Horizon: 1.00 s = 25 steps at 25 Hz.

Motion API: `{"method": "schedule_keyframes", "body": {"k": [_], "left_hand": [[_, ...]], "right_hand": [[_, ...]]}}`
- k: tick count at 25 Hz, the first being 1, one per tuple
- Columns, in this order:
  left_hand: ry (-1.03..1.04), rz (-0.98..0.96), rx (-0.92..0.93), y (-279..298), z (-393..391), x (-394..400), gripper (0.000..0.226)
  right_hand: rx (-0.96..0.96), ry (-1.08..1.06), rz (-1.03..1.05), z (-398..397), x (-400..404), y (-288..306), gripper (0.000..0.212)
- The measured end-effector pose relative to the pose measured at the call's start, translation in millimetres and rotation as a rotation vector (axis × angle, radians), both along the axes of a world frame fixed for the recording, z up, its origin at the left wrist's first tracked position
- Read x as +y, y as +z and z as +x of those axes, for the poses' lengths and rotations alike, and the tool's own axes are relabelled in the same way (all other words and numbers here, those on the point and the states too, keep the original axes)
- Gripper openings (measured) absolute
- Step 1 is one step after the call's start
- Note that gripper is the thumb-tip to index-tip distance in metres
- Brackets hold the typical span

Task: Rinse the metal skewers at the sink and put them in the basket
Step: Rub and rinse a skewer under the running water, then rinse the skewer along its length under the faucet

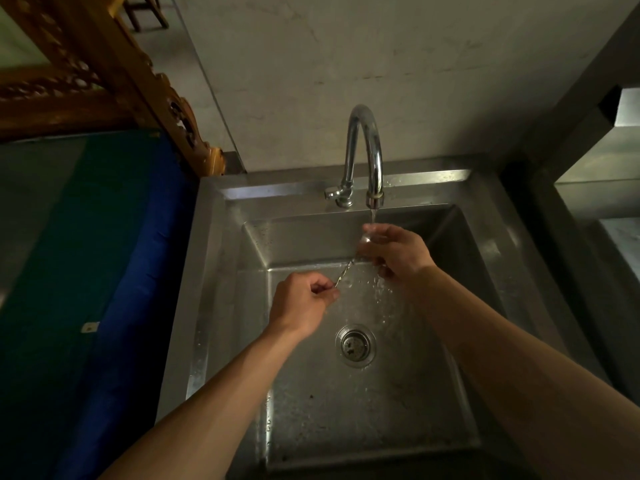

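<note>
Forearms: two bare forearms reach up from the bottom edge over the basin, the left from lower left, the right from lower right.
Left hand: left hand (302,304) hangs over the middle of the basin, fingers curled in, thumb and fingertips pinching the near end of the skewer.
Right hand: right hand (396,256) sits farther back, directly under the spout, fingers curled around the far end of the skewer; how tightly they close on it is blurred by the water.
Skewer: a thin metal skewer (344,274) runs on a slant between the two hands, low at the left hand and rising toward the right; only the short stretch between the hands shows, and whether there is more than one rod cannot be told.
Water: a stream (373,215) falls from the spout onto the right hand, with splashes scattering below it onto the basin floor.
Tap: a curved chrome tap (364,147) stands on the back ledge, its small lever pointing left.
Sink: a square steel sink (207,306) with wet walls; the round drain (355,345) lies in the floor, nearer the camera than both hands.
Left side: a blue and green surface (114,237) lies just beside the sink, with carved wooden furniture (104,74) behind it.
Right side: steel shelving (599,202) stands next to the sink.
Back: a plain grey wall (381,57) rises behind the tap.
</note>
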<state>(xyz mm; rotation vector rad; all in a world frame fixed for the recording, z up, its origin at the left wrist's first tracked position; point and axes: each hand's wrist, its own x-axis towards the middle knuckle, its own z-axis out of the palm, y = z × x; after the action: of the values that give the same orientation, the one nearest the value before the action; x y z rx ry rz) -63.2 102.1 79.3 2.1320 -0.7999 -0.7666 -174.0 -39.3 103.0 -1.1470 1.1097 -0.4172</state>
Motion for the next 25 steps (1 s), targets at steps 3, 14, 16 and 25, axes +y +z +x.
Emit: {"method": "schedule_keyframes", "body": {"k": [3,14,16,25], "left_hand": [[-0.03,0.03,-0.042,5.3,2.8,-1.9,0.012],[-0.5,0.133,-0.873,28.7,32.6,9.0,0.022],[-0.332,-0.003,-0.724,22.1,34.1,14.9,0.023],[0.248,-0.154,0.226,15.7,34.4,13.5,0.011]], "right_hand": [[0.124,0.007,-0.104,-0.9,-1.1,-1.4,0.016],[0.335,0.781,-0.364,7.4,25.3,-7.7,0.01],[0.216,0.654,-0.238,15.7,39.1,-9.9,0.01],[0.015,0.486,0.115,22.1,74.1,-15.0,0.007]]}}
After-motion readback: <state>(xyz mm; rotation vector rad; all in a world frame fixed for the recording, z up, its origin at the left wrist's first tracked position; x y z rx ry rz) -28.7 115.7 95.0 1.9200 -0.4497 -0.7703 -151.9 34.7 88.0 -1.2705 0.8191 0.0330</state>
